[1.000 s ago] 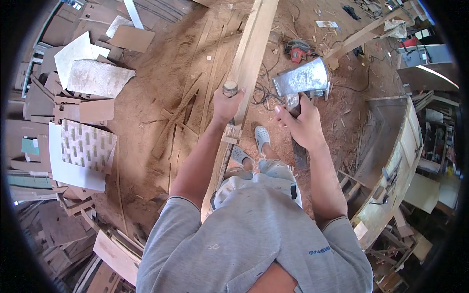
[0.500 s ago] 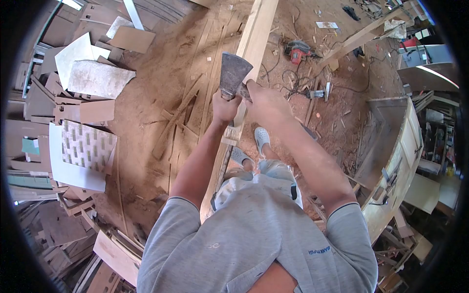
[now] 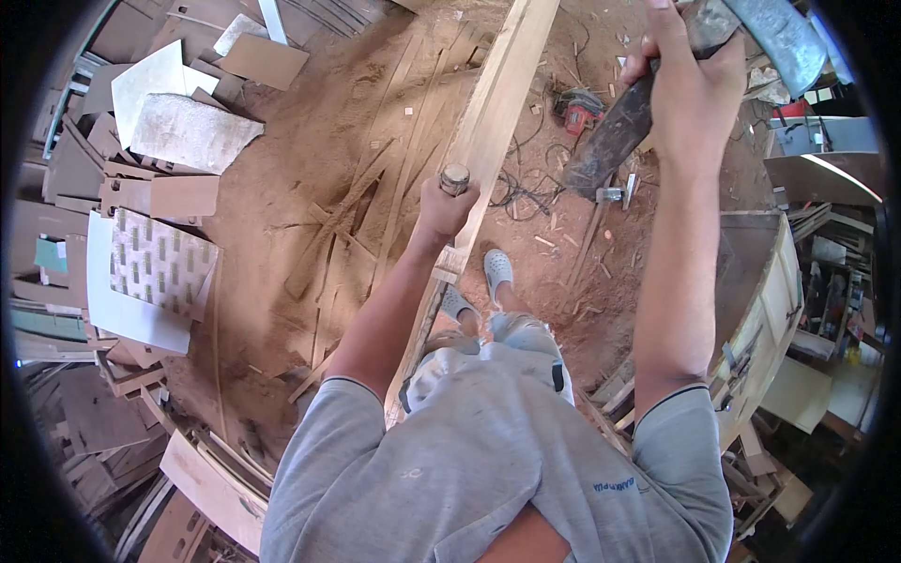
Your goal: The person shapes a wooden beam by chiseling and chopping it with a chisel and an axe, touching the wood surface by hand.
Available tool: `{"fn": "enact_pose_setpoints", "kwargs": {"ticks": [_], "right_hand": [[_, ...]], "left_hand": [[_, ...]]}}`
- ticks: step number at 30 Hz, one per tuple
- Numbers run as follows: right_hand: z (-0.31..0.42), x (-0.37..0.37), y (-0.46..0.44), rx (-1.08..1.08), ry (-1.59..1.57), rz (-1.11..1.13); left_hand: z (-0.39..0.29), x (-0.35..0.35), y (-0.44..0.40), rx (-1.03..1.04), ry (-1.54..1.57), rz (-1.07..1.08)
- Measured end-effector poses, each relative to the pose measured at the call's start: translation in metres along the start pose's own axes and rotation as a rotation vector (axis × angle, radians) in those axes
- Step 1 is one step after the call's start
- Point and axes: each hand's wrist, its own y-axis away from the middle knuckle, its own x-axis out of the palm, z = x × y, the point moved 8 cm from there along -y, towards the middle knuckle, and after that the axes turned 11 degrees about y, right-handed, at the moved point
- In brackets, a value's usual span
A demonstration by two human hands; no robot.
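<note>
My left hand [image 3: 445, 214] is closed around the upright wooden handle of a chisel [image 3: 455, 178]. The handle's round, worn end points up towards me, while my fist hides most of its lower part. Beneath that fist runs a long pale timber beam [image 3: 497, 89]. High at the upper right, my right hand [image 3: 693, 103] grips an axe [image 3: 615, 141] by its thick dark handle. The axe's grey metal head [image 3: 779, 42] lies beyond my fingers, near the top edge of the view. Axe and chisel are well apart.
A red power saw [image 3: 580, 111] and tangled cables [image 3: 521, 192] lie on the dusty floor. Scrap boards [image 3: 192, 131] are piled at left. A wooden cabinet-like frame [image 3: 774, 310] stands at right. Loose wood strips [image 3: 352, 235] lie left of the beam.
My right hand has lifted the axe up and to the right, away from my left hand. The chisel handle's end is now uncovered. My left hand stays over the beam.
</note>
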Motion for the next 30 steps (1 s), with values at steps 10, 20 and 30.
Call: {"fn": "enact_pose_setpoints", "kwargs": {"ticks": [10, 20, 30], "right_hand": [[-0.086, 0.095, 0.108, -0.18, 0.636, 0.792], [-0.039, 0.043, 0.056, -0.109, 0.604, 0.176], [-0.032, 0.053, 0.074, -0.114, 0.514, 0.542]], "left_hand": [[0.011, -0.005, 0.006, 0.03, -0.001, -0.009], [-0.005, -0.005, 0.012, 0.019, -0.05, -0.016], [0.01, -0.012, 0.024, 0.021, -0.088, -0.007]]}}
